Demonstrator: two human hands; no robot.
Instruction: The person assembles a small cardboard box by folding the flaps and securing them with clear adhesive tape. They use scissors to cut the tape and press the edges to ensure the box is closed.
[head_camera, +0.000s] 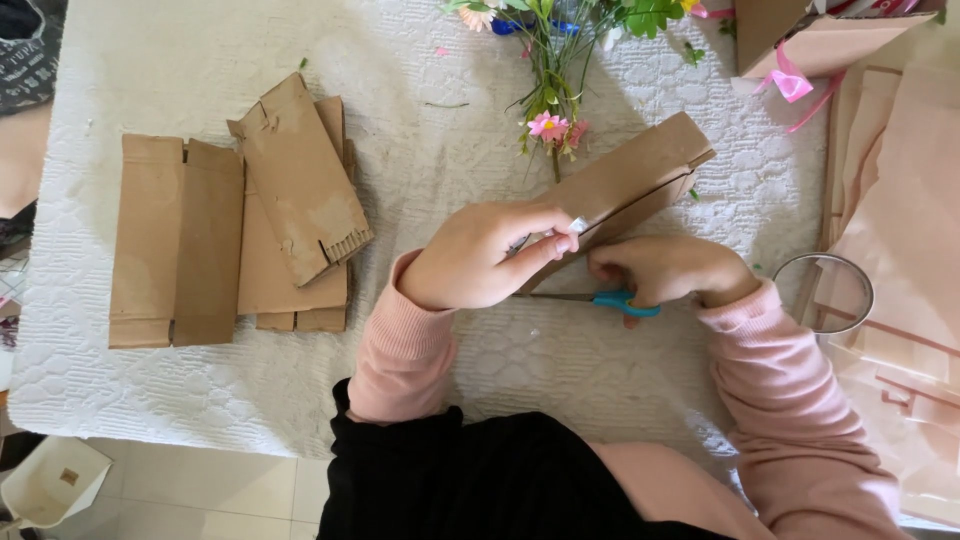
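Cardboard strip (625, 185) sits pinched in the left hand (478, 258), fingers closed on it; right hand (665, 270) grips blue-handled scissors (612, 300) above the counter (420, 150).

Pale pink ribbed-cuff sleeves on both arms, black garment over the front, silver ring on left hand (480, 258).

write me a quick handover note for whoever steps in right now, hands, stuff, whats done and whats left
Left hand pinches the near end of the cardboard strip, holding it up off the white cloth.
Right hand works blue-handled scissors, blades running under the left hand.
Cut cardboard pieces lie stacked at left; flowers at the far edge.
Done: several pieces cut. Left: the strip in hand looks uncut; how far the cut has got is hidden.
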